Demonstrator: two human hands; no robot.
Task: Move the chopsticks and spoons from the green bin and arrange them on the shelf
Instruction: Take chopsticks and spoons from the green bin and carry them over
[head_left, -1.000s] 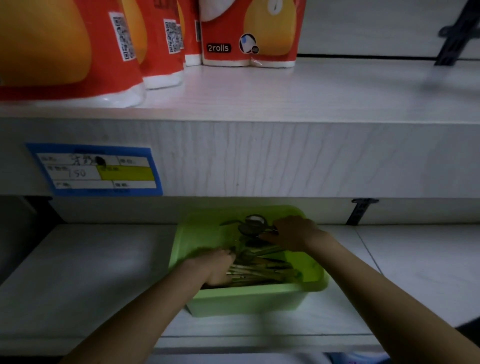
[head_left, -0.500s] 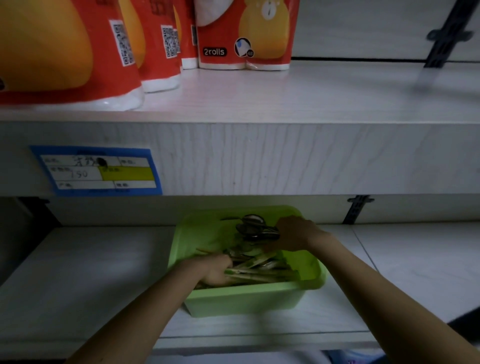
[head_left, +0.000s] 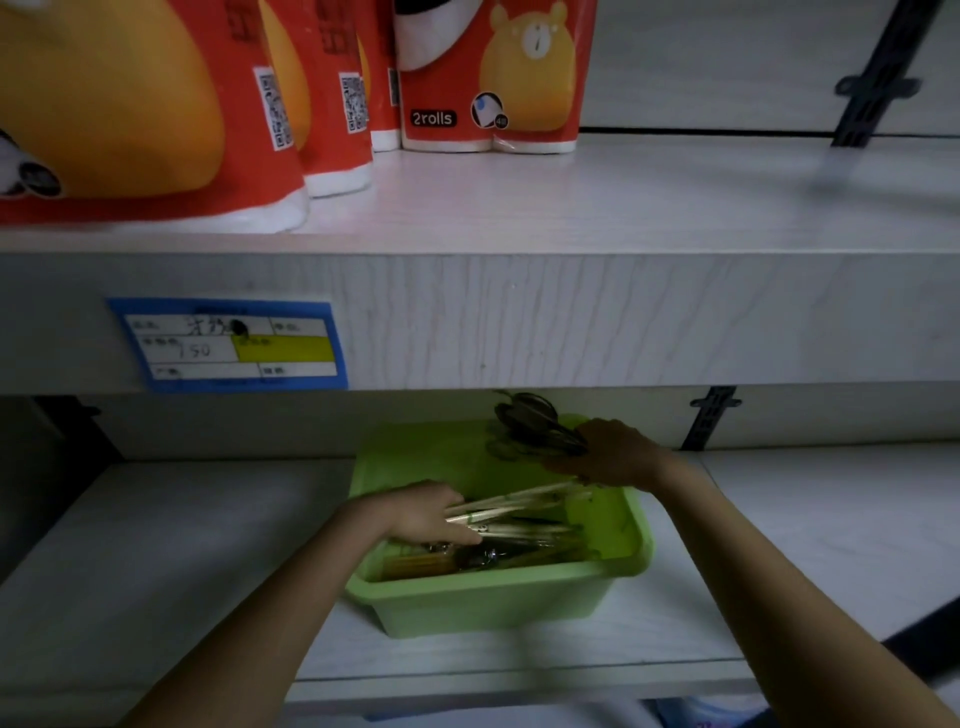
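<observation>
A pale wood-grain shelf (head_left: 156, 545) carries the green plastic bin (head_left: 493, 597). The left hand (head_left: 421, 512) grips pale wooden chopsticks (head_left: 519, 500) lying toward 3 o'clock; the right hand (head_left: 613, 452), at 1 o'clock, clutches dark metal spoons (head_left: 530, 421).

The bin (head_left: 493, 608) is lime green, the chopsticks (head_left: 519, 506) pale tan, the spoons (head_left: 530, 421) dark, perhaps grey metal in the dim light, the shelf (head_left: 571, 322) white with faint grey wood grain, its label (head_left: 228, 343) blue-bordered with white and yellow fields, and the roll packs (head_left: 488, 78) red with a yellow bear.
</observation>
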